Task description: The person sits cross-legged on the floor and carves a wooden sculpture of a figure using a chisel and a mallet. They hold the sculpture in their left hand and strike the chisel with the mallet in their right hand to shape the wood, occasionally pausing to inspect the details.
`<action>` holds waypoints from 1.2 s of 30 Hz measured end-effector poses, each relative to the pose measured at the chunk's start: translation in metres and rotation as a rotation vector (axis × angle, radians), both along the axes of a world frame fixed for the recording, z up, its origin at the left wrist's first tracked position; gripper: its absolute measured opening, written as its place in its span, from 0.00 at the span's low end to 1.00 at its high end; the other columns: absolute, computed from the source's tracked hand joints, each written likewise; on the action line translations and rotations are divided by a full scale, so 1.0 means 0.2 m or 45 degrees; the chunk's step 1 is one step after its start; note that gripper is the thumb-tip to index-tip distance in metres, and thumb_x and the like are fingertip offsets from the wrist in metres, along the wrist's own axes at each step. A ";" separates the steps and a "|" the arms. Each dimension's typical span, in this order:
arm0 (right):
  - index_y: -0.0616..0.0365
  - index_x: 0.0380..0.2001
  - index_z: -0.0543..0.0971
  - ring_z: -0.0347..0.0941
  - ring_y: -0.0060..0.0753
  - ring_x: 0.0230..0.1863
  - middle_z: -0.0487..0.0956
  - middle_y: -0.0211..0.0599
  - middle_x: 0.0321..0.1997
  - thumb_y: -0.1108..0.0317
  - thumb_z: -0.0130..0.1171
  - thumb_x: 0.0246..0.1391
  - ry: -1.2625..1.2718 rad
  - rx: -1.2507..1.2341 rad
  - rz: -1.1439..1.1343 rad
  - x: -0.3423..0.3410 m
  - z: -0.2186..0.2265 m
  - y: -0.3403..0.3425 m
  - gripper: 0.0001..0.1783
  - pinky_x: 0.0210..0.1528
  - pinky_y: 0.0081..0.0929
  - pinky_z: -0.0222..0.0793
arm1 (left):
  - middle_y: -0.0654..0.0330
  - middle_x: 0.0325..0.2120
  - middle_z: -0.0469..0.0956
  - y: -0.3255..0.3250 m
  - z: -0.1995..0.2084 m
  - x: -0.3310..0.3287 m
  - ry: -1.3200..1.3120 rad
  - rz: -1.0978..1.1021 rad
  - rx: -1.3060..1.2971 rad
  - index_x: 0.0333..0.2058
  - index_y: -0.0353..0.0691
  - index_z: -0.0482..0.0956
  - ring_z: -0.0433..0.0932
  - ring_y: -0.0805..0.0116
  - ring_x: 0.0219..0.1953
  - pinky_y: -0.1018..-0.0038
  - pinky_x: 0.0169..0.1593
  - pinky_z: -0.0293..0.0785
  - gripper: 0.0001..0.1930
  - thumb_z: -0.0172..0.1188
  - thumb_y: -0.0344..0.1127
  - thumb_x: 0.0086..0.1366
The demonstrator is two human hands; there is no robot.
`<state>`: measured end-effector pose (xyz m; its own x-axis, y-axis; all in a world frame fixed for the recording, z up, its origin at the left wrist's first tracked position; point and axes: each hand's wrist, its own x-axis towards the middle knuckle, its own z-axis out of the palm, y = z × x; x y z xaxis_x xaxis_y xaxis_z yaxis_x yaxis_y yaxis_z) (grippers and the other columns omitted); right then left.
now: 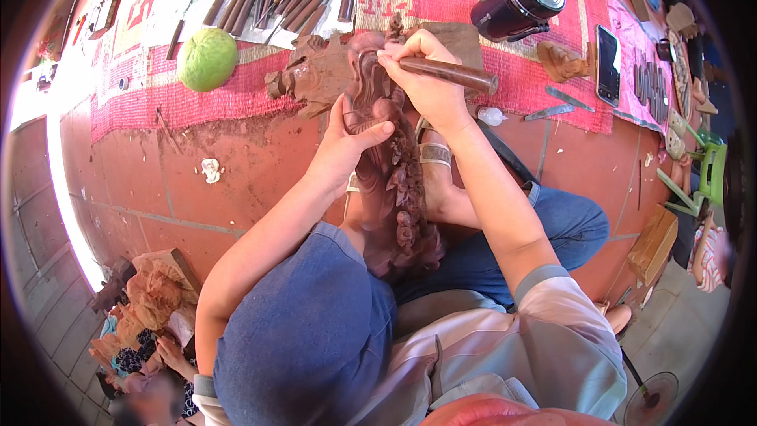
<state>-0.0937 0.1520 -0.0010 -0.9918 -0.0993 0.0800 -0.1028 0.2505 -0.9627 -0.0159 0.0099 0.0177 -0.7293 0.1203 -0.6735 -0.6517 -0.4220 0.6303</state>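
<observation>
The carving [380, 170] is b/w the person's legs [303, 323], its base toward the body & its top by the pink mat [158, 102]. It is of dark reddish-brown colour, approx. the same all over, long and narrow. Its L side is rather smooth, w/ soft long folds; its R side is dense w/ small knobs and deep-cut hollows, which run down to the base. Near the top are rounded, flowing shapes, partly hidden by the hands.

L hand [344, 146] grasps the carving at its upper part: the thumb lies across the front, the other fingers are at the left side. R hand [432, 83] is closed on a brown tool [457, 73], whose thick handle points to the right; its tip is hidden, so I cannot tell if it touches the carving. Just left of the top is a rough wood piece [315, 75]; other tools [292, 0], a green fruit [207, 59] and a dark flask [512, 4] are farther off on the mat side.
</observation>
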 end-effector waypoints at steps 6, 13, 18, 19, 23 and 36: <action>0.59 0.21 0.71 0.78 0.31 0.47 0.80 0.33 0.30 0.77 0.65 0.47 0.243 -0.201 -0.102 0.05 -0.12 -0.06 0.10 0.47 0.27 0.73 | 0.58 0.55 0.64 0.00 -0.03 -0.01 0.000 -0.058 -0.124 0.65 0.37 0.38 0.66 0.67 0.56 0.69 0.60 0.60 0.46 0.63 0.26 0.57; 0.58 0.21 0.72 0.79 0.33 0.45 0.82 0.38 0.30 0.77 0.63 0.47 0.413 -0.204 -0.064 0.01 -0.18 -0.09 0.09 0.55 0.33 0.69 | 0.51 0.60 0.58 -0.01 -0.05 0.00 0.084 -0.108 -0.146 0.65 0.32 0.35 0.61 0.62 0.60 0.69 0.61 0.59 0.53 0.68 0.31 0.53; 0.61 0.29 0.68 0.77 0.27 0.37 0.78 0.45 0.38 0.81 0.60 0.50 0.067 -0.710 -0.132 -0.01 -0.07 0.00 0.10 0.43 0.23 0.75 | 0.52 0.58 0.61 -0.03 -0.04 -0.01 0.117 -0.201 -0.175 0.65 0.33 0.38 0.62 0.63 0.59 0.69 0.61 0.59 0.52 0.69 0.33 0.53; 0.61 0.29 0.68 0.77 0.27 0.38 0.78 0.44 0.39 0.81 0.60 0.50 0.018 -0.681 -0.104 0.00 -0.08 0.01 0.10 0.43 0.23 0.75 | 0.52 0.58 0.61 -0.03 -0.04 -0.01 0.104 -0.184 -0.181 0.65 0.34 0.39 0.62 0.63 0.59 0.69 0.61 0.59 0.51 0.69 0.33 0.52; 0.61 0.29 0.67 0.76 0.27 0.41 0.77 0.43 0.38 0.81 0.59 0.51 -0.175 -0.618 -0.037 0.04 -0.06 0.03 0.10 0.46 0.24 0.74 | 0.52 0.58 0.61 -0.03 -0.02 -0.02 0.071 -0.136 -0.074 0.64 0.35 0.42 0.62 0.63 0.59 0.69 0.61 0.60 0.49 0.69 0.34 0.52; 0.57 0.38 0.73 0.76 0.26 0.43 0.77 0.39 0.43 0.74 0.56 0.55 -0.473 -0.188 0.076 0.15 0.16 -0.01 0.07 0.47 0.24 0.71 | 0.47 0.58 0.61 -0.02 0.23 -0.10 1.596 -0.508 -1.400 0.58 0.38 0.62 0.58 0.48 0.61 0.58 0.64 0.51 0.38 0.68 0.39 0.49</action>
<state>-0.0634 0.1492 0.0305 -0.9488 -0.1720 -0.2650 0.2487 0.1107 -0.9622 -0.0366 0.0067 0.0631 -0.8775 0.3189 0.3581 0.4795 0.5792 0.6592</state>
